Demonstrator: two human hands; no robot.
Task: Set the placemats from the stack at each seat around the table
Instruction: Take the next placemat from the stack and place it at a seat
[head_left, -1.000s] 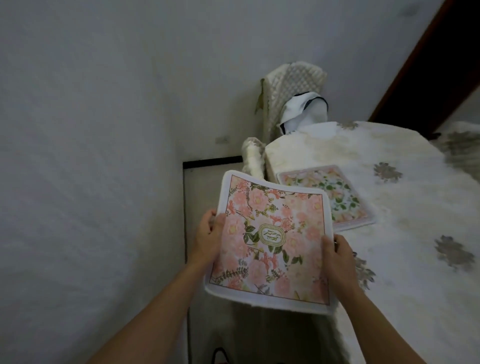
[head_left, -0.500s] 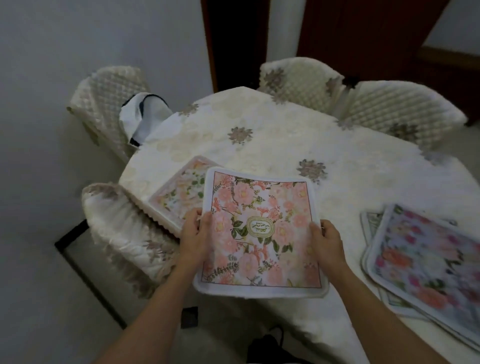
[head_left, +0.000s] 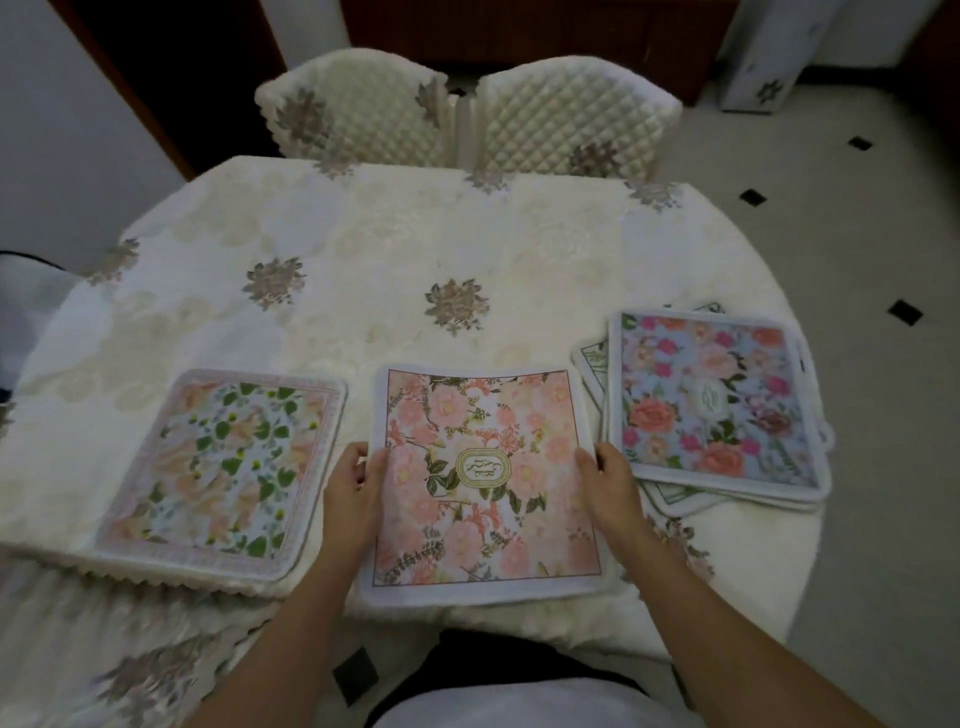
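A pink floral placemat (head_left: 483, 483) lies over the near edge of the table (head_left: 363, 249), straight in front of me. My left hand (head_left: 353, 493) grips its left edge and my right hand (head_left: 615, 486) grips its right edge, thumbs on top. To the left lies a green and peach placemat (head_left: 223, 467) flat on the cloth. On the right sits the stack of placemats (head_left: 714, 405), a blue floral one on top, others fanned out beneath it.
Two quilted white chairs (head_left: 363, 109) (head_left: 576, 119) stand at the far side. A covered chair seat (head_left: 104, 649) is at the lower left. Tiled floor (head_left: 857, 234) with black diamonds lies to the right. The white cloth carries embroidered flowers.
My view has swung right from the wall to face the table squarely. The pink placemat, held in both hands throughout, has come down over the table's near edge between the green mat and the stack.
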